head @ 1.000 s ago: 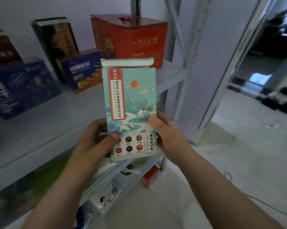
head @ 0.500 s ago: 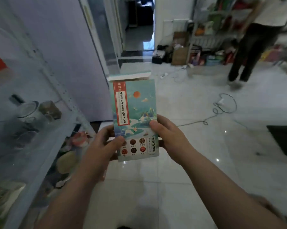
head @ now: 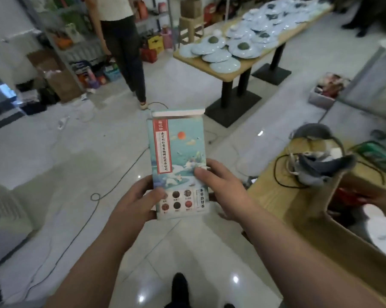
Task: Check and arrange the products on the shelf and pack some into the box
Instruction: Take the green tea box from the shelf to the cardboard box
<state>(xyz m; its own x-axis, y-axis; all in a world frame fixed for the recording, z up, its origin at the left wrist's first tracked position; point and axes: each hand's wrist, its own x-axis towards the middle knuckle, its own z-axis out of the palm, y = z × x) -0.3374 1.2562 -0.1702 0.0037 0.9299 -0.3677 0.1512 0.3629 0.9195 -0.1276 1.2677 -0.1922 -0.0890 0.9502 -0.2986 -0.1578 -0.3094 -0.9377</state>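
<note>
The left hand [head: 136,203] and right hand [head: 223,190] are pinching the lower sides of a tall teal printed carton [head: 178,156], upright above the white tiled floor [head: 54,163], with their fingers hidden behind it. An open brown cardboard box [head: 310,230] is being cut off at right.

The packet [head: 178,161] left of the box [head: 343,238]

Tea carton [head: 179,165]: printed paperboard, smooth, faint satin sheen, folded paper flap along the top. Floor [head: 61,161]: pale tiles, highly glossy, lamp glints mirrored in them. Long table [head: 238,71]: light wood-look top, matt; legs and foot plates black, dull. Plates [head: 221,56] on it: pale blue glazed ceramic, soft shine. Cardboard box [head: 330,238] at right: plain brown board, matt. Floor cable [head: 129,166]: thin, dark, rubbery-looking.
</note>
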